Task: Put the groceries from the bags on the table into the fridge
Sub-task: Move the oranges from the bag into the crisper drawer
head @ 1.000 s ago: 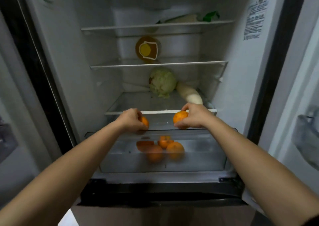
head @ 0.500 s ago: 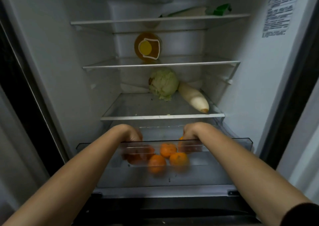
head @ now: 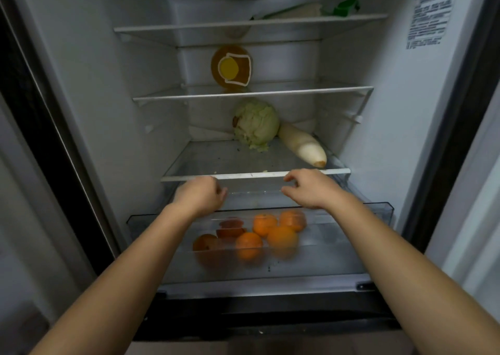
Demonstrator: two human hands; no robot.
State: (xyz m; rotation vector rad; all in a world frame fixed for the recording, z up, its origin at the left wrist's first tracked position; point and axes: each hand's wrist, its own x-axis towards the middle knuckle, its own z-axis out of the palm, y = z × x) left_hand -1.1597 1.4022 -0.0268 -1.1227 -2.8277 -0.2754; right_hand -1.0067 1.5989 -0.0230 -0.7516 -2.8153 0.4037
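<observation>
The fridge stands open in front of me. Its clear bottom drawer [head: 378, 214] is pulled out and holds several oranges [head: 281, 239] and a reddish fruit [head: 230, 226]. My left hand [head: 200, 196] hovers above the drawer's left side, fingers loosely curled and holding nothing. My right hand [head: 311, 188] hovers above the drawer's right side, just under the lowest shelf's front edge [head: 254, 176], fingers relaxed and holding nothing.
On the lowest shelf lie a cabbage [head: 255, 123] and a white radish [head: 303, 144]. A jar with a yellow lid [head: 231, 66] lies on the middle shelf. A green-and-white vegetable [head: 305, 9] lies on the top shelf. The fridge door [head: 470, 192] stands open at right.
Each hand held an orange a second ago; both lowered into the drawer and let go. Now both hands are raised above the drawer, holding nothing, and more oranges lie in it.
</observation>
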